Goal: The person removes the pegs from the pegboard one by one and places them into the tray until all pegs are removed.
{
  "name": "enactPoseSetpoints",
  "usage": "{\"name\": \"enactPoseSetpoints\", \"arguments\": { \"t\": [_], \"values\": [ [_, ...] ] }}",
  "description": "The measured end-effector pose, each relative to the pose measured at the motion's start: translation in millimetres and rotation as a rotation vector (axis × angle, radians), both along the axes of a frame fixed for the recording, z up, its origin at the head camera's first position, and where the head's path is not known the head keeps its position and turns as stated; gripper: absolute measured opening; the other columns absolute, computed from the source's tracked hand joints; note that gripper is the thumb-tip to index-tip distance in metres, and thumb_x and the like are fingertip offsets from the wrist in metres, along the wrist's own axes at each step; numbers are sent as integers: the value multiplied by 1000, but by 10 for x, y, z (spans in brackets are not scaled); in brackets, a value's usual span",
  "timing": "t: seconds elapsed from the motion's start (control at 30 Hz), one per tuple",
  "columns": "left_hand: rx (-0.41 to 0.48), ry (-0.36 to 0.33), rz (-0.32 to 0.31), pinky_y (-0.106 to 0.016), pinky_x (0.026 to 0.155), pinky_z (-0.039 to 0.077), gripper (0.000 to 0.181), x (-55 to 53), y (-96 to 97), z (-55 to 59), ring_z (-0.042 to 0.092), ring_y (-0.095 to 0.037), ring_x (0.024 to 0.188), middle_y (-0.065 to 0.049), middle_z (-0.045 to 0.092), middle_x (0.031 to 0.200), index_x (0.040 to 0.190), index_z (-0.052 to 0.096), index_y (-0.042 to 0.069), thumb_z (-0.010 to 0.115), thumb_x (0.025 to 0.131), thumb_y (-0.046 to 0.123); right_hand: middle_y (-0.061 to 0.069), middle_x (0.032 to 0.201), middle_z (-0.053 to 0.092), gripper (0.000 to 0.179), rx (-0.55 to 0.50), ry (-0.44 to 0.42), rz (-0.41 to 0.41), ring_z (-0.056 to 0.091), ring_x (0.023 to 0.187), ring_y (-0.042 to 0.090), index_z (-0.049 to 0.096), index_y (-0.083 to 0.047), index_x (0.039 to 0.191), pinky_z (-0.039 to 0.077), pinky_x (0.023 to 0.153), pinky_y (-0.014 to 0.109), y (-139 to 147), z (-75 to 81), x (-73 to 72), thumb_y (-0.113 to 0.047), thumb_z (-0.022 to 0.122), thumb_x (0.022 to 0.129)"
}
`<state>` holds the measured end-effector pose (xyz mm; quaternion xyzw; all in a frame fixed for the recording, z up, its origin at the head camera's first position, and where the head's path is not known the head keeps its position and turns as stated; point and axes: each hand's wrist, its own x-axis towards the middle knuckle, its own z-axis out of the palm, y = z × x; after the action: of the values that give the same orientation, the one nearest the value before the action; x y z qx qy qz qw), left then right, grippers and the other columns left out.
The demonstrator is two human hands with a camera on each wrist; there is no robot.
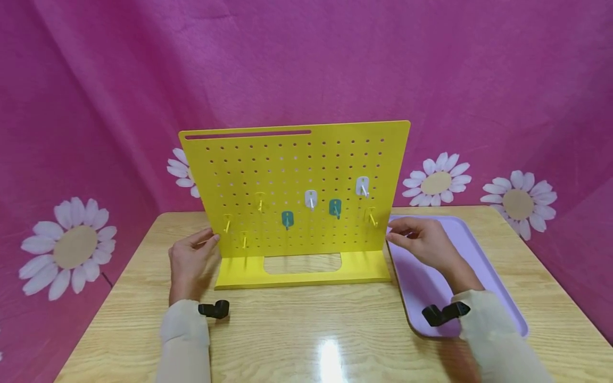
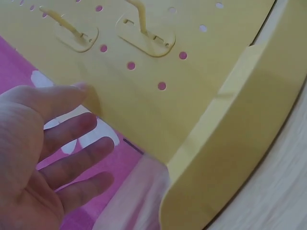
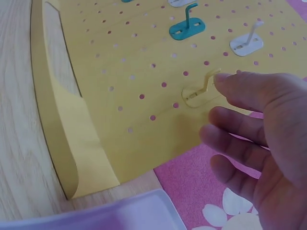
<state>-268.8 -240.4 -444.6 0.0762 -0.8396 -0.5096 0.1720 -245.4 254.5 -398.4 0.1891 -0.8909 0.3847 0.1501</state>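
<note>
A yellow, flat rectangular pegboard (image 1: pixel 290 187) stands upright on its yellow slab-like base (image 1: pixel 239 274), on the pale wood-grain bench (image 1: pixel 268 324). Four yellow hooks (image 1: pixel 260 202), two teal hooks with rounded backing plates (image 1: pixel 287 219) and two white hooks of like shape (image 1: pixel 311 199) are fixed to its face.

The left hand (image 1: pixel 189 260) is at the board's lower left edge, thumb and fingers spread apart, the thumb tip lying over the edge. The right hand (image 1: pixel 423 239) is at the opposite edge, just beside the lowest hook on that side, its fingers loosely bent with nothing visible between them; whether it touches the board I cannot tell. The hands are well apart, with the pegboard between them, and neither looks clamped on it.

A lilac shallow tray (image 1: pixel 426 282) lies near the base, partly under the right forearm.

The step in hand appears to be handling or steadying the pegboard by its sides, with the hooks already on. A next move on the board would probably call for even contact at both edges, the right fingers keeping clear of that nearby hook.
</note>
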Motion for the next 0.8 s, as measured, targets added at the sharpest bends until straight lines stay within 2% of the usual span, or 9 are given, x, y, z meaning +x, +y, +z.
{"name": "enactPoseSetpoints", "arguments": {
  "t": [0.17,0.33,0.6,0.8],
  "values": [
    [31,13,7,-13,74,50,37,-24,40,-8,68,-25,99,-10,72,114,123,73,9,76,92,29,5,92,74,25,-50,-6,-3,66,81,13,76,1,109,55,69,28,-42,15,-20,-8,80,85],
    [85,0,21,-17,73,54,36,-27,93,-13,67,-25,100,-10,71,116,123,73,11,75,92,28,7,95,74,25,-89,-22,11,66,83,13,75,0,110,56,71,29,-81,18,-29,-8,79,87],
    [70,26,46,-15,71,52,33,-34,110,-25,67,-24,99,-9,72,114,123,73,11,74,93,25,11,93,74,23,-149,-43,22,65,76,15,75,3,109,55,67,23,-201,1,-92,-5,77,88],
    [58,20,46,-14,69,51,34,-39,127,-15,66,-24,98,-9,72,113,124,73,11,74,94,26,11,90,73,19,-155,-61,-15,63,73,14,75,4,106,53,63,21,-259,-35,-136,-4,76,88]
  ]
}}
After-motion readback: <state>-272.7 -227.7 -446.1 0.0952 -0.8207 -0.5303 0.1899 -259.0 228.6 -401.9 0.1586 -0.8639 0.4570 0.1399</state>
